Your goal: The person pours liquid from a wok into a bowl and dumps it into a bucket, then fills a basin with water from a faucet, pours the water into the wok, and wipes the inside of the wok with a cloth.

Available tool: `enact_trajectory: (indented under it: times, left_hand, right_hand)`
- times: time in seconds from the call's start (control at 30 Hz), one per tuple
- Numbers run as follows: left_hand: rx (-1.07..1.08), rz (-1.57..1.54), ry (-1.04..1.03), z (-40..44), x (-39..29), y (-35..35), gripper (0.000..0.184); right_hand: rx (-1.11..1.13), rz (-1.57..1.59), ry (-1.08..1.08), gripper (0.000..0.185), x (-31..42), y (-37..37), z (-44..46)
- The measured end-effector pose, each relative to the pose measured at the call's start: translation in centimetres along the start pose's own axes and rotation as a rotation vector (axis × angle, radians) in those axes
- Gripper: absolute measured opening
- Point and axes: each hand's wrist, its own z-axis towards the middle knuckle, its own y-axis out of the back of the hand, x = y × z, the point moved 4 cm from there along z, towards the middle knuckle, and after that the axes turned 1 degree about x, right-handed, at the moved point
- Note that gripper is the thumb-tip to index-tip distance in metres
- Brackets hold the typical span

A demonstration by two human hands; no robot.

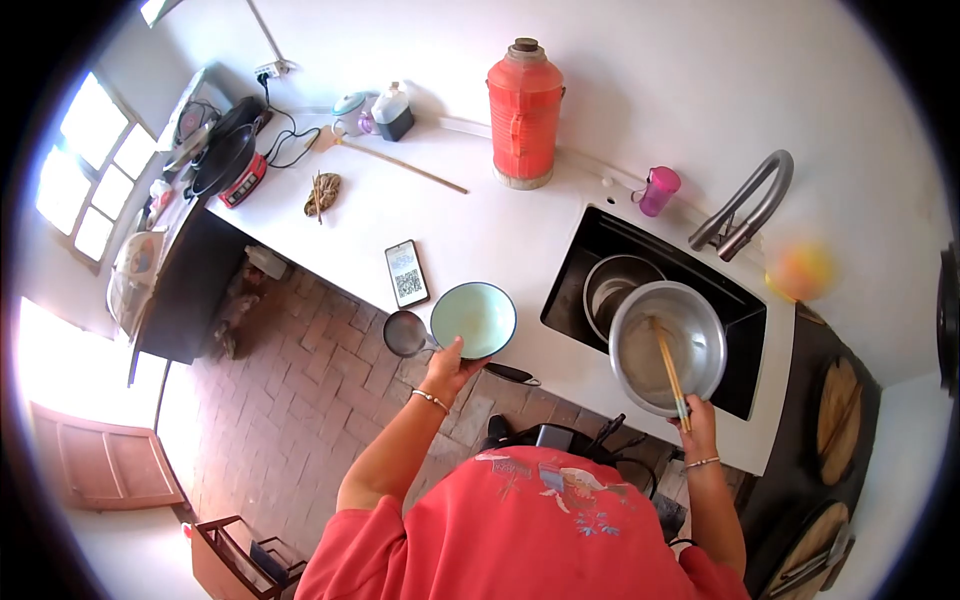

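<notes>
My left hand (455, 370) grips the near rim of a pale green enamel bowl (475, 318). The same hand holds a ladle (405, 333), its metal scoop out to the left and its black handle showing on the right; the middle is hidden by hand and bowl. Over the sink, my right hand (697, 425) is closed at the near rim of a silver metal basin (655, 345). Chopsticks (670, 370) run from that hand into the basin, which seems to hold some pale liquid. A second metal pot (610, 285) sits in the sink, partly covered by the basin.
The dark sink (742, 385) lies under a curved faucet (755, 215). On the white counter (350, 255) are a phone (406, 272), a red thermos (524, 115), a pink cup (657, 190), a wooden-handled tool (400, 163) and a brown bundle (322, 195). A black pan (225, 160) stands far left.
</notes>
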Motion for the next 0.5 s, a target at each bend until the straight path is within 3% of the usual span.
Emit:
enact_trajectory:
  times: [0.5]
  left_hand:
    - [0.075, 0.057, -0.024, 2.7, 0.2, 0.4, 0.036]
  right_hand:
    - [0.249, -0.119, -0.081, 0.019, -0.9, -14.0, 4.0]
